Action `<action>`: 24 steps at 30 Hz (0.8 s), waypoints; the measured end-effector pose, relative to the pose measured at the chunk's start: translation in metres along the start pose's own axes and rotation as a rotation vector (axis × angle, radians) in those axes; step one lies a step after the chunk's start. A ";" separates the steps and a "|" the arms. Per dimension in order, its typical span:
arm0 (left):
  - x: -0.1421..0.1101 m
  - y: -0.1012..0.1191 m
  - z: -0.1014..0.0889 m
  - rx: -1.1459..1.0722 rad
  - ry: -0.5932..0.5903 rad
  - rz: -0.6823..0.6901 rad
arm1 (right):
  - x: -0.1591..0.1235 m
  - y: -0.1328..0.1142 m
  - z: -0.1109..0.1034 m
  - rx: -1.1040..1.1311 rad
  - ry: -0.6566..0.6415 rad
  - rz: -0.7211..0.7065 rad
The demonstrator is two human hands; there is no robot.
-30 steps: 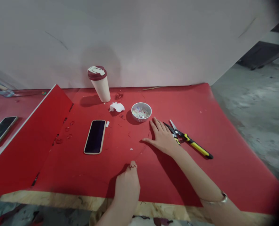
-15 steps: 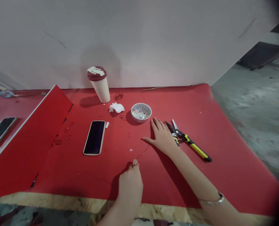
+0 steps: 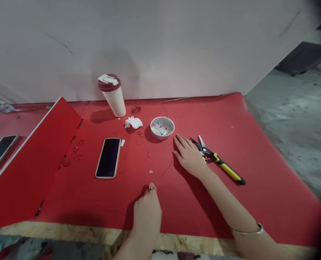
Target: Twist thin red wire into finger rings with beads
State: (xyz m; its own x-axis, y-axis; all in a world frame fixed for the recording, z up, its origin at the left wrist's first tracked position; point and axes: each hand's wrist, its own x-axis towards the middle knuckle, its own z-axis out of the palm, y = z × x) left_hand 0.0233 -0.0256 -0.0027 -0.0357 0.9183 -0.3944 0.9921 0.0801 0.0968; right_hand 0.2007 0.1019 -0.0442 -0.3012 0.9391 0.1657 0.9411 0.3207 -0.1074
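Note:
My left hand (image 3: pixel 148 209) is closed in a pinch low on the red table cover, with a ring on one finger. From its fingertips a thin red thread (image 3: pixel 165 172) runs up to the thumb of my right hand (image 3: pixel 189 155). That hand lies flat with its fingers stretched forward, holding nothing that I can see. Just beyond its fingertips stands a small white bowl (image 3: pixel 162 136) with holes in its side and small colourful beads (image 3: pixel 162 128) inside. Partly behind the right hand lie spread shears (image 3: pixel 222 166) with yellow and black handles.
Left of centre are a phone (image 3: pixel 108 158), a crumpled tissue (image 3: pixel 133 122) and a lidded cup (image 3: pixel 115 101). A red upright panel (image 3: pixel 38 155) stands at the left, several small rings (image 3: pixel 78 157) beside it. Another phone (image 3: pixel 0 153) lies past the panel. A grey wall (image 3: pixel 160 50) bounds the back.
My right thumb has drawn in closer to its fingers. The left hand has shifted slightly left, and the thread between the hands shows more plainly. The view has moved a little.

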 end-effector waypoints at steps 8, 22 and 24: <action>-0.002 -0.002 -0.001 0.039 0.008 -0.014 | 0.001 -0.005 0.002 0.083 -0.019 0.074; -0.003 -0.001 -0.002 0.033 0.017 -0.014 | -0.001 -0.006 -0.002 0.291 0.021 0.194; -0.003 -0.001 -0.002 0.037 0.011 -0.017 | -0.001 -0.006 -0.003 0.279 0.011 0.191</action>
State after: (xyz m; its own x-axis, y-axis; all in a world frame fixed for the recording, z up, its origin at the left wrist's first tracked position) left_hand 0.0224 -0.0282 0.0000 -0.0537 0.9212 -0.3853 0.9951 0.0816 0.0563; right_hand 0.1955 0.0985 -0.0404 -0.1201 0.9846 0.1271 0.9013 0.1618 -0.4018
